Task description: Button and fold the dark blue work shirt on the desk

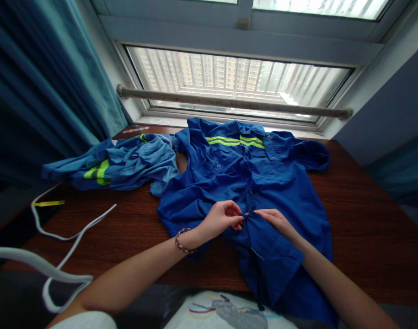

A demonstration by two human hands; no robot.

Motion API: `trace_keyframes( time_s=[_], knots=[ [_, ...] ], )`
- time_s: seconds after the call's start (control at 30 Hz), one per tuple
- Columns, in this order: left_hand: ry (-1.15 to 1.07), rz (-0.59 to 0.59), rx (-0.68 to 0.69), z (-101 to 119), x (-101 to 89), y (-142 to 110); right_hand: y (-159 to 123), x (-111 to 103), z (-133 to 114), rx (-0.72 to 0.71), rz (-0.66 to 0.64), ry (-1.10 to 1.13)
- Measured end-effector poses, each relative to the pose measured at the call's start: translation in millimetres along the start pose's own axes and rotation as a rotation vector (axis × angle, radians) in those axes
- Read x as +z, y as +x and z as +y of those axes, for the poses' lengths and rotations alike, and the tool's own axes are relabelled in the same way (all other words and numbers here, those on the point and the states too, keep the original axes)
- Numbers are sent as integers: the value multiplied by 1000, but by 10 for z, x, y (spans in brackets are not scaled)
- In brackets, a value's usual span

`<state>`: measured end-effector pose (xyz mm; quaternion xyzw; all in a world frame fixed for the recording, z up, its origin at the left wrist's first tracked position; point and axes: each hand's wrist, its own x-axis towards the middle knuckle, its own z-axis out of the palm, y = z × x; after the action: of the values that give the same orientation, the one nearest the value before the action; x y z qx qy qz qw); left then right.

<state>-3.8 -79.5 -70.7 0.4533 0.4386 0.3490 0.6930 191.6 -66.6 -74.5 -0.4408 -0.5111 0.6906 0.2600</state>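
A blue work shirt [277,183] with yellow-green reflective strips lies spread over the brown table, its collar toward the window and its lower part hanging over the near edge. My left hand [224,217] pinches the front edge of the shirt near its lower middle. Close beside it, my right hand [275,221] grips the same edge, with a flap of cloth folded back below the fingers. What lies right between the fingertips, a button or only cloth, is too small to tell.
A second, crumpled blue garment [136,162] with reflective strips lies at the left. A white cord [72,237] with a yellow tag [51,203] trails over the table's left side. Behind stand a window with a metal rail [229,101] and a blue curtain [58,68].
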Motion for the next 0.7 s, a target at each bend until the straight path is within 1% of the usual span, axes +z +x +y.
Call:
trace_keyframes(
  time_s=[0.1, 0.3, 0.37, 0.53, 0.6, 0.7],
  knots=[
    [-17, -5, 2, -14, 8, -2, 15, -8, 39, -10, 22, -5],
    [7, -23, 15, -59, 37, -19, -24, 87, 136, -111, 77, -158],
    [26, -25, 29, -65, 40, -27, -49, 121, 150, -174, 95, -256],
    [62, -24, 35, -77, 30, -27, -102, 149, 158, -420, 187, -535],
    [63, -29, 29, -88, 23, -21, -111, 151, 163, -475, 217, -583],
    [49, -40, 26, -100, 18, -15, -111, 155, 175, -507, 224, -587]
  ],
)
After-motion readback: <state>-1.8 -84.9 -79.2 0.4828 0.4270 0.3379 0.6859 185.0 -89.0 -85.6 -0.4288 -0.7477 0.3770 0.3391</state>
